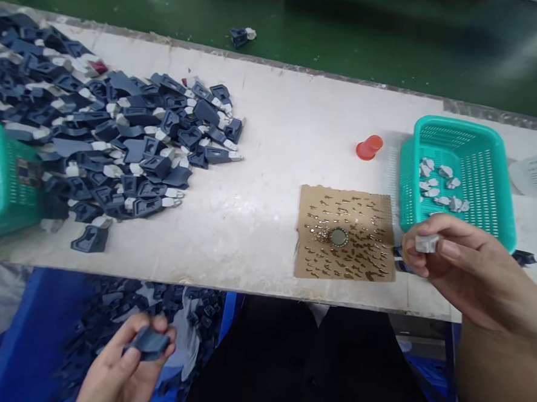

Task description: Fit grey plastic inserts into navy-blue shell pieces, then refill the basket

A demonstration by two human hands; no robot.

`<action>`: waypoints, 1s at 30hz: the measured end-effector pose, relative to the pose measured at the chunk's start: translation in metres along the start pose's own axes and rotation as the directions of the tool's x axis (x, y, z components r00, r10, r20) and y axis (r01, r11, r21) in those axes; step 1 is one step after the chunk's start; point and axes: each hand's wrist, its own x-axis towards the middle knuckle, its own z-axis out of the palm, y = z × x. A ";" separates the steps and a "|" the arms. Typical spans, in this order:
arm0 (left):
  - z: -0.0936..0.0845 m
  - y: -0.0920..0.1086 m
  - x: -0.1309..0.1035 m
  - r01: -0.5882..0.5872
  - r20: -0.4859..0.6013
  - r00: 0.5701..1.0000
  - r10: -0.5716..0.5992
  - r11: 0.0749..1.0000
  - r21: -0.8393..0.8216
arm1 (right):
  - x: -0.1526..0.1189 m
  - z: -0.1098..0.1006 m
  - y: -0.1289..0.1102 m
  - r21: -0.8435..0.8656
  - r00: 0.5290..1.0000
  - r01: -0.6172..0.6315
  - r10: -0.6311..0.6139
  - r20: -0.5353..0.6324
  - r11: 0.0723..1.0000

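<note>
Below the near edge of a long whitish desk (258,224), a dark blue angular plastic piece (149,343) is held by the left hand (134,359), its fingers closed around the sides, apparently so that the upper face is left uncovered. At the right, a small pale grey piece (426,243) is pinched between thumb and curled fingers of the right hand (469,268), a grip probably suited to its size. Similar pale pieces are kept in a teal perforated plastic basket (483,178) just beyond that hand, seemingly for easy reach. Beside it, a brown cardboard square (306,233) dotted with glossy drops is laid flat, likely shielding the surface. Dark blue, pale-tipped parts (106,131) are heaped at the left.
</note>
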 end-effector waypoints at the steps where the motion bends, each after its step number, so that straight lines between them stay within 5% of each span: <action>1: 0.021 0.011 -0.006 -0.010 0.118 0.993 0.029 0.987 -0.163 | 0.000 0.001 0.003 -0.024 1.000 -0.006 0.005 -0.009 1.000; 3: 0.067 0.025 -0.014 0.033 0.395 0.909 0.134 0.921 -0.387 | 0.000 0.006 0.007 -0.103 0.999 0.031 -0.034 -0.028 0.994; 5: 0.112 0.029 -0.016 0.106 0.614 0.742 0.268 0.858 -0.502 | -0.002 0.014 0.010 -0.209 0.992 0.124 -0.129 -0.013 0.970; 8: 0.165 0.024 -0.017 0.238 0.789 0.503 0.352 0.821 -0.518 | -0.006 0.025 0.010 -0.294 0.978 0.207 -0.203 0.046 0.933; 10: 0.186 0.021 -0.017 0.320 0.832 0.437 0.341 0.806 -0.498 | -0.008 0.030 0.008 -0.331 0.978 0.209 -0.204 0.050 0.920; 16: 0.195 0.013 -0.018 0.581 0.906 0.351 0.239 0.703 -0.410 | -0.003 0.022 0.006 -0.498 0.954 0.296 -0.279 0.110 0.815; 21: 0.188 0.009 -0.023 0.730 0.922 0.377 0.087 0.584 -0.354 | 0.003 0.011 0.010 -0.492 0.960 0.273 -0.199 0.198 0.826; 23: 0.187 0.009 -0.024 0.759 0.924 0.382 0.022 0.562 -0.327 | 0.005 0.011 0.011 -0.605 0.942 0.336 -0.272 0.198 0.722; 26: 0.186 0.010 -0.025 0.768 0.914 0.406 -0.006 0.544 -0.338 | 0.007 0.013 0.016 -0.822 0.864 0.386 -0.476 0.163 0.418; 28: 0.185 0.009 -0.025 0.748 0.913 0.407 0.037 0.560 -0.356 | 0.009 0.012 0.023 -0.867 0.794 0.439 -0.553 0.251 0.236; 30: 0.185 0.008 -0.025 0.717 0.910 0.404 0.093 0.586 -0.378 | 0.011 0.010 0.031 -0.828 0.746 0.537 -0.548 0.378 0.161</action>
